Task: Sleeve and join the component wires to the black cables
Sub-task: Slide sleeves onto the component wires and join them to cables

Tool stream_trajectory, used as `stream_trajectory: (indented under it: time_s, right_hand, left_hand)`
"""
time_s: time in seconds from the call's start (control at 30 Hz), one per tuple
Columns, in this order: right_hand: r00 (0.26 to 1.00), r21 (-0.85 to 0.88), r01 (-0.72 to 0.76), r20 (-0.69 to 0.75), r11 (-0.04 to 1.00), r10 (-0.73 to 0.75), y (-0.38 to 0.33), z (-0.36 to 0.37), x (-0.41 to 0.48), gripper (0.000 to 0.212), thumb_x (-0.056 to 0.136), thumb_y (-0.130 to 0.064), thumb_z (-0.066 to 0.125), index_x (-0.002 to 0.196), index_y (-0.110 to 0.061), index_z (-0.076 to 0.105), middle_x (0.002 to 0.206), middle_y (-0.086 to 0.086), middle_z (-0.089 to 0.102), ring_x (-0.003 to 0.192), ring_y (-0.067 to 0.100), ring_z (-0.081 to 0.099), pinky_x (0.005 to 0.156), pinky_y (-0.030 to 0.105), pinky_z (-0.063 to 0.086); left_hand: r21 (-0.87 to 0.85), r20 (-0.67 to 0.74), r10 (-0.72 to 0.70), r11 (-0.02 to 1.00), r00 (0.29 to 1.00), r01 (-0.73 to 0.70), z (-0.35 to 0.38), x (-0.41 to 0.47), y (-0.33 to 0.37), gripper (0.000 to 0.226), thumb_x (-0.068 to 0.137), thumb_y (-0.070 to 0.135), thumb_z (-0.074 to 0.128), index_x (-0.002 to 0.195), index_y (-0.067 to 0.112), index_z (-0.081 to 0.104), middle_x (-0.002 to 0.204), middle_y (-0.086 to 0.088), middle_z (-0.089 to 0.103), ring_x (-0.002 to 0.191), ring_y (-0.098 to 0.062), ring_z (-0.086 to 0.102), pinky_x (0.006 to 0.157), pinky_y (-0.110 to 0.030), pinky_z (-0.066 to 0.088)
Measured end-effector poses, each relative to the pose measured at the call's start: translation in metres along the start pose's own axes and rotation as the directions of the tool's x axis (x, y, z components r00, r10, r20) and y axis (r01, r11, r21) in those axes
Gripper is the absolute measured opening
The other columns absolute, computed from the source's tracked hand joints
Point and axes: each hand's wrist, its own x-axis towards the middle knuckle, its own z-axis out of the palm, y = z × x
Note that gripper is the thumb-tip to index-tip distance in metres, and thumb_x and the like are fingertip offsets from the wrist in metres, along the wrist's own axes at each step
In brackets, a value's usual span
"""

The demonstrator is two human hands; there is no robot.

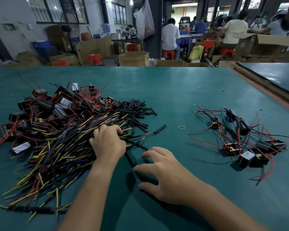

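Note:
A big heap of black cables (57, 147) with yellow and purple wire ends covers the left of the green table (173, 90). Behind it lie black box components (57, 105) with red wires, and to their right a pile of short black sleeves (135, 110). My left hand (107, 142) sits at the heap's right edge, fingers curled down round black cables there. My right hand (160, 172) is spread flat just right of it, fingers straight, over a black cable (129, 158) that runs under its fingertips. A group of components joined to cables (240, 140) lies at the right.
A single loose sleeve (159, 128) and a yellow rubber band (181, 127) lie mid-table. A dark second table (274, 75) adjoins at the far right. Beyond the far edge are cardboard boxes, red stools and seated people.

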Motion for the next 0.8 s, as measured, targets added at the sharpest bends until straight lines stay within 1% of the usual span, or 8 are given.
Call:
stream_trajectory:
  time_s: [0.13,0.23,0.37,0.5,0.57,0.67,0.73,0.8]
  right_hand:
    - [0.999,0.002,0.038,-0.024,0.999,-0.038,-0.002,0.003,0.002,0.031,0.094,-0.047,0.052,0.113,-0.032,0.071,0.123,-0.005,0.057,0.125,0.02,0.039,0.11,0.037,0.027]
    - [0.998,-0.002,-0.001,-0.065,1.0,0.0,0.002,0.003,0.003,0.032,0.093,-0.042,0.049,0.105,-0.023,0.072,0.114,-0.01,0.063,0.117,0.018,0.044,0.107,0.034,0.031]
    - [0.994,0.034,-0.075,-0.081,0.997,0.077,0.009,-0.002,0.001,0.03,0.093,-0.041,0.05,0.108,-0.025,0.07,0.109,-0.01,0.062,0.113,0.017,0.045,0.103,0.032,0.035]
    - [0.988,0.085,-0.11,-0.102,0.99,0.119,0.011,-0.004,-0.001,0.028,0.093,-0.04,0.054,0.113,-0.027,0.069,0.11,-0.007,0.062,0.113,0.017,0.045,0.102,0.029,0.036]
    - [0.986,0.105,-0.122,-0.104,0.987,0.133,0.012,-0.006,-0.002,0.028,0.093,-0.04,0.054,0.113,-0.027,0.069,0.11,-0.007,0.062,0.113,0.017,0.045,0.101,0.03,0.037]
    - [0.983,0.116,-0.147,-0.097,0.982,0.159,0.013,-0.008,-0.002,0.031,0.094,-0.042,0.052,0.117,-0.028,0.065,0.11,-0.01,0.061,0.111,0.014,0.044,0.1,0.031,0.039]
    - [0.98,0.128,-0.154,-0.105,0.98,0.168,0.014,-0.007,-0.002,0.036,0.094,-0.043,0.053,0.126,-0.027,0.059,0.11,-0.012,0.061,0.112,0.013,0.044,0.101,0.029,0.038]
    - [0.98,0.14,-0.149,-0.11,0.979,0.165,0.015,-0.006,-0.002,0.039,0.095,-0.044,0.052,0.13,-0.027,0.054,0.111,-0.014,0.061,0.113,0.011,0.044,0.101,0.027,0.038]
  left_hand:
    - [-0.13,-0.047,-0.013,0.991,0.999,0.006,-0.001,0.004,-0.006,0.028,0.084,0.008,0.065,0.092,0.034,0.072,0.102,0.0,0.069,0.106,-0.031,0.055,0.085,-0.04,0.041]
    - [-0.184,-0.073,-0.015,0.983,0.997,0.002,-0.001,0.004,-0.005,0.026,0.086,0.007,0.065,0.094,0.031,0.071,0.098,-0.001,0.071,0.102,-0.031,0.057,0.086,-0.042,0.047]
    - [-0.232,-0.113,0.034,0.971,0.993,-0.06,0.001,0.004,-0.004,0.028,0.087,0.009,0.062,0.11,0.024,0.067,0.104,-0.004,0.068,0.106,-0.031,0.052,0.088,-0.047,0.049]
    - [-0.298,-0.265,0.074,0.942,0.961,-0.155,-0.01,0.009,0.001,0.038,0.084,0.011,0.063,0.121,0.018,0.064,0.11,-0.009,0.065,0.111,-0.033,0.046,0.086,-0.046,0.045]
    - [-0.263,-0.265,0.054,0.957,0.963,-0.126,-0.02,0.018,-0.001,0.048,0.081,0.013,0.065,0.129,0.016,0.057,0.12,-0.012,0.062,0.119,-0.035,0.044,0.093,-0.047,0.042]
    - [-0.167,-0.193,0.032,0.984,0.981,-0.065,-0.038,0.047,-0.006,0.062,0.081,0.015,0.063,0.14,0.018,0.041,0.137,-0.014,0.049,0.128,-0.038,0.038,0.101,-0.049,0.038]
    - [-0.086,-0.136,0.059,0.994,0.989,-0.071,-0.047,0.068,-0.013,0.069,0.081,0.01,0.058,0.145,0.019,0.034,0.142,-0.014,0.043,0.129,-0.04,0.038,0.101,-0.051,0.038]
    - [-0.093,-0.157,0.064,0.992,0.986,-0.079,-0.053,0.087,-0.024,0.068,0.081,0.005,0.055,0.146,0.018,0.037,0.14,-0.013,0.049,0.124,-0.04,0.046,0.096,-0.049,0.044]
